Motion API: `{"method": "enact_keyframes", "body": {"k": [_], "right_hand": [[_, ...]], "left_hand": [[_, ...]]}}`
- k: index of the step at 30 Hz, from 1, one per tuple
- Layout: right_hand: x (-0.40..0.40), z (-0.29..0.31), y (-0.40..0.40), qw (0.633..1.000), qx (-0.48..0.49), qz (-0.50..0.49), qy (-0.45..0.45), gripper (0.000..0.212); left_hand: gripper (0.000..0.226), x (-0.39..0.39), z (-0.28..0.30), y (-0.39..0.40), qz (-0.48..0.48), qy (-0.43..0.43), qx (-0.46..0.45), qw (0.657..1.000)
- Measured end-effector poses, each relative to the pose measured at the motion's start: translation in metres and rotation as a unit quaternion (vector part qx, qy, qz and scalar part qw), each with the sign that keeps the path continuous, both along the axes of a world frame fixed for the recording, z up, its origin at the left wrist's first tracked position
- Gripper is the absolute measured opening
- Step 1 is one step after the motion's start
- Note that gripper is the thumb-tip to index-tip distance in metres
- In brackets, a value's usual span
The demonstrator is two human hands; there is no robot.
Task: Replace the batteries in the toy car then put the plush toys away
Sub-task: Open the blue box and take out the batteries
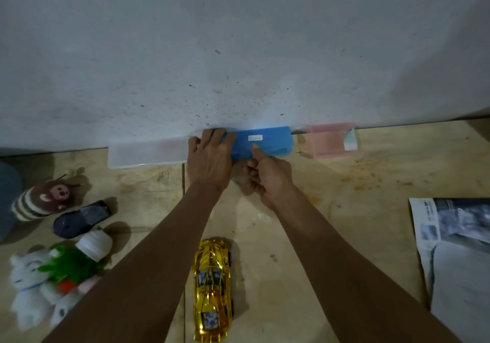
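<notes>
A gold toy car (213, 288) lies upright on the wooden surface between my forearms. Against the grey wall sits a blue plastic case (267, 142) with a small white label. My left hand (209, 157) grips the case's left end. My right hand (267, 178) is curled, its thumb pressing the case's front edge. At the left lie plush toys: a brown striped monkey (42, 199), a white plush (26, 289) and a green one (69, 263).
A clear plastic case (145, 153) sits left of the blue one and a pink case (331, 144) to its right, all along the wall. A dark slipper (82, 218) lies by the plush toys. Printed paper (456, 250) covers the right side.
</notes>
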State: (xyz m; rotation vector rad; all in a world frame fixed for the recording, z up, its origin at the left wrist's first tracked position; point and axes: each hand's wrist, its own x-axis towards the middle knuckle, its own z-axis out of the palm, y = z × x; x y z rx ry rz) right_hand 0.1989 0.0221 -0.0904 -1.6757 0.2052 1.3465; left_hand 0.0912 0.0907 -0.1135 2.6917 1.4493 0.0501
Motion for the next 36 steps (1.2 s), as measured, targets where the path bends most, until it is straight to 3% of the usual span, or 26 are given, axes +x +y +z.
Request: {"method": "enact_keyframes", "body": {"k": [4,6,8,11,14,18,21,23,30,33,36], "right_hand": [[0.014,0.015,-0.004,0.997,0.035,0.052,-0.033,0.002],[0.027,0.014,-0.003,0.982,0.032,0.117,-0.141,0.012],[0.038,0.011,-0.002,0.934,0.048,0.212,-0.283,0.022],[0.055,0.005,-0.002,0.861,0.104,0.302,-0.396,0.035],[0.067,0.001,0.003,0.801,0.111,0.366,-0.46,0.043],[0.064,0.001,0.007,0.727,0.084,0.471,-0.493,0.038],[0.047,-0.002,0.006,0.649,0.06,0.559,-0.513,0.045],[0.032,-0.011,0.003,0.614,0.061,0.565,-0.548,0.047],[0.019,-0.043,0.001,0.552,0.075,0.539,-0.632,0.036],[0.025,-0.05,0.002,0.507,0.102,0.558,-0.648,0.031],[0.023,-0.056,0.005,0.502,0.107,0.556,-0.653,0.036]], "left_hand": [[0.067,0.0,-0.001,-0.003,-0.009,-0.018,-0.006,1.0],[0.094,0.0,0.002,-0.01,-0.006,-0.024,-0.01,1.0],[0.11,-0.002,0.005,-0.02,0.03,-0.054,0.012,0.998],[0.091,-0.004,0.005,-0.039,0.068,-0.097,0.06,0.991],[0.07,-0.004,0.002,-0.045,0.063,-0.033,0.015,0.997],[0.076,-0.01,-0.003,-0.029,0.082,-0.019,-0.074,0.994],[0.076,-0.016,-0.004,-0.017,0.071,-0.015,-0.099,0.992],[0.073,-0.017,-0.003,-0.013,0.067,-0.015,-0.103,0.992],[0.067,-0.016,-0.012,-0.004,0.072,-0.053,-0.102,0.991],[0.066,-0.016,-0.016,-0.004,0.064,-0.069,-0.092,0.991],[0.069,-0.018,-0.02,-0.001,0.058,-0.072,-0.09,0.992]]}}
